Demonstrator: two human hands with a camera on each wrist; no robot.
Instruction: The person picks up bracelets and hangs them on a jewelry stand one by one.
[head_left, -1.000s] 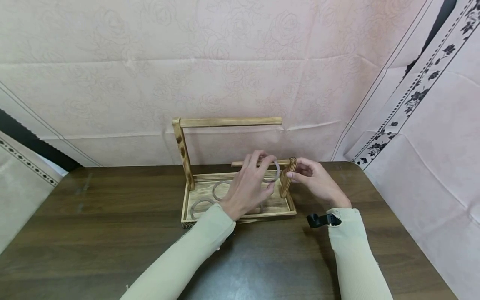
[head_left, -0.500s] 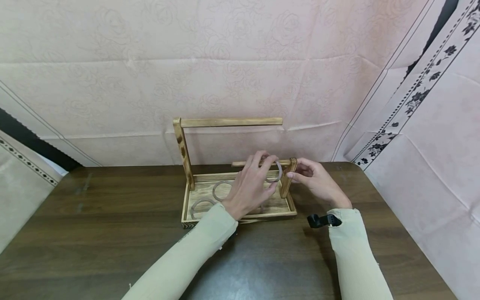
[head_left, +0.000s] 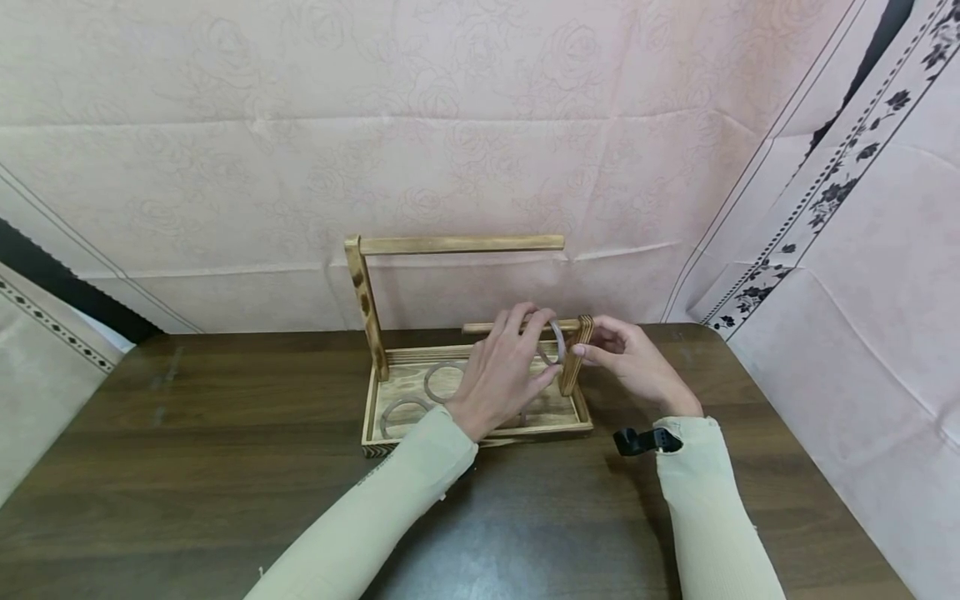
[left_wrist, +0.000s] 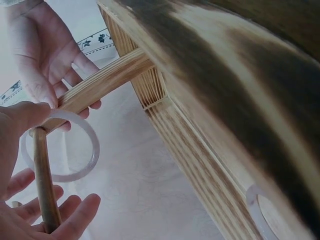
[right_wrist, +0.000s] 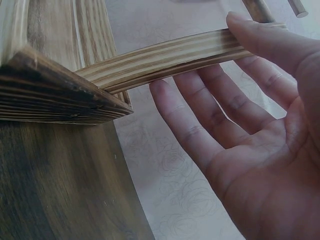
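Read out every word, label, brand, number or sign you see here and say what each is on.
None can be read.
Left sleeve: small dark marks, too small to tell whether they are letters.
Cloth: printed flowers and lines, no lettering visible.
Stand and rings: no lettering visible.

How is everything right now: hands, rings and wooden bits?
Left hand: gripping the raised ring
Raised ring: seems round the short rod
Short rod: sticking out from the short post
Right hand: holding the short post
Short post: upright
Tall post: upright
Long bar: level, one end free
Back ring: lying in the tray
Front ring: lying in the tray
Tray: flat on the table
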